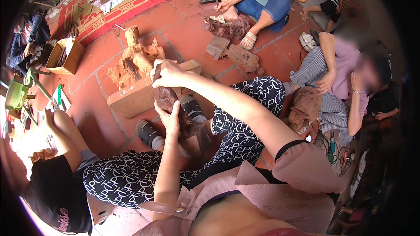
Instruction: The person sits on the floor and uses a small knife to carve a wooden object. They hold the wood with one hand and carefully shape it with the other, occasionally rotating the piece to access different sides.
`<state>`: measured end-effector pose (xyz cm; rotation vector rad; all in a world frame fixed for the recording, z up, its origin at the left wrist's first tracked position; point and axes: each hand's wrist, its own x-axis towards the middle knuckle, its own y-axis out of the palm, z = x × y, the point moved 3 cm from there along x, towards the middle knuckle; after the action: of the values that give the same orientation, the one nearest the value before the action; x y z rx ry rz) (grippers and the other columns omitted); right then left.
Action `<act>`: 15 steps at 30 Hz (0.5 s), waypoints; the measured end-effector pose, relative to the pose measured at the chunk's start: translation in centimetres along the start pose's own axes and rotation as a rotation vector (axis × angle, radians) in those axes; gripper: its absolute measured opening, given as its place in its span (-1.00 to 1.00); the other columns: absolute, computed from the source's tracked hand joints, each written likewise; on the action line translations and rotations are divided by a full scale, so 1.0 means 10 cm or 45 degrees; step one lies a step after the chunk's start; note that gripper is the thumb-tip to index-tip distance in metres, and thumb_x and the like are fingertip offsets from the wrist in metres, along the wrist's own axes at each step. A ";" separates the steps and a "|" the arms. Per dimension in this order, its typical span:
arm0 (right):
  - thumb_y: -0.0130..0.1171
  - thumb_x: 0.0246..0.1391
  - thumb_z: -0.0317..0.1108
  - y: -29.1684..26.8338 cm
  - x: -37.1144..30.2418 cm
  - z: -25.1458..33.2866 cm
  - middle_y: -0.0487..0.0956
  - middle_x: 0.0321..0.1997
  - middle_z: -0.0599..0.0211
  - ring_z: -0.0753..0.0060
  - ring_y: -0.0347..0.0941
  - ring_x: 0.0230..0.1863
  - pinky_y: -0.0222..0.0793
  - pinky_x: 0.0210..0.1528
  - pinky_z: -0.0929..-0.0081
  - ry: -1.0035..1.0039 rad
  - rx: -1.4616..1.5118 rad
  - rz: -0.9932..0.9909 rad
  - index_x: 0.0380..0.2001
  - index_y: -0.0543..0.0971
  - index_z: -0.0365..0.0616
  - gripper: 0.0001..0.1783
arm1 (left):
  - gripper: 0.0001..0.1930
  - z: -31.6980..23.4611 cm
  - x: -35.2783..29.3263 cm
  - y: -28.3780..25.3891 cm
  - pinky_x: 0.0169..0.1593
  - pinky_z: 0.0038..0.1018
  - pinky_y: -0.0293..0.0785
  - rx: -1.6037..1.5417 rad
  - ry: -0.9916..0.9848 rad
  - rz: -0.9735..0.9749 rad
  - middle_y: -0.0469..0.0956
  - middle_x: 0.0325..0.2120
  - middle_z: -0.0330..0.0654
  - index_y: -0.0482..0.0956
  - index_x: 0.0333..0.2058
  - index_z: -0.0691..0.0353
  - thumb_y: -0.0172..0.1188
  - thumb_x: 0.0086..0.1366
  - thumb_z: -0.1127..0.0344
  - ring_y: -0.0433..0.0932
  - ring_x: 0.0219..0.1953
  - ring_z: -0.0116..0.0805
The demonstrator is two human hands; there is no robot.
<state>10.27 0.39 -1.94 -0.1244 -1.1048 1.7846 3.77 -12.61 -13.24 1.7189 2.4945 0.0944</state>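
My right hand (171,74) is closed round a dark brown flat strip (156,72), which points down at the top of a dark reddish wood carving (166,98). Whether it is a tool or a folded piece of sandpaper I cannot tell. Fingers and thumb of my left hand (169,116) wrap the carving's upper part from below. Its lower part runs down between my legs, partly hidden by my hand. Just beyond lies a thick pale wood block (140,100), and behind that stands a lighter orange-brown carved figure (138,54).
More wood carvings (236,54) lie on the red tile floor ahead. Another carving (304,107) sits by a person on the right. Cables (343,155) trail at far right. A cardboard box (65,57) and green chair (18,94) stand left. People sit close on both sides.
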 end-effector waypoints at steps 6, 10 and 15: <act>0.33 -0.36 -0.32 -0.02 0.05 -0.04 0.50 -0.49 0.29 0.23 0.46 -0.34 0.32 -0.30 0.32 0.199 0.156 0.181 -0.64 0.52 -0.12 -0.80 | -0.10 -0.03 0.00 -0.04 0.20 -0.31 0.06 0.002 -0.009 -0.004 0.18 0.09 0.07 -0.02 0.20 0.23 0.34 -0.01 0.10 0.18 0.14 -0.13; 0.31 -0.33 -0.27 0.05 -0.01 0.00 0.54 -0.57 0.33 0.30 0.49 -0.45 0.34 -0.37 0.35 0.089 0.020 -0.005 -0.61 0.53 -0.13 -0.79 | -0.10 -0.02 -0.02 -0.03 0.20 -0.31 0.06 -0.022 -0.019 -0.014 0.18 0.10 0.06 -0.02 0.20 0.22 0.34 0.00 0.11 0.18 0.14 -0.14; 0.31 -0.35 -0.30 -0.07 0.05 0.08 0.53 -0.58 0.32 0.30 0.48 -0.46 0.34 -0.38 0.33 0.056 0.145 0.153 -0.63 0.53 -0.09 -0.82 | -0.10 0.15 0.05 -0.08 0.21 -0.30 0.03 -0.034 0.033 -0.001 0.14 0.12 0.06 -0.05 0.21 0.23 0.33 0.01 0.13 0.16 0.15 -0.12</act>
<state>10.05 0.32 -0.76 -0.1634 -0.9800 1.9386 3.02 -12.48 -14.84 1.7177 2.5003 0.1505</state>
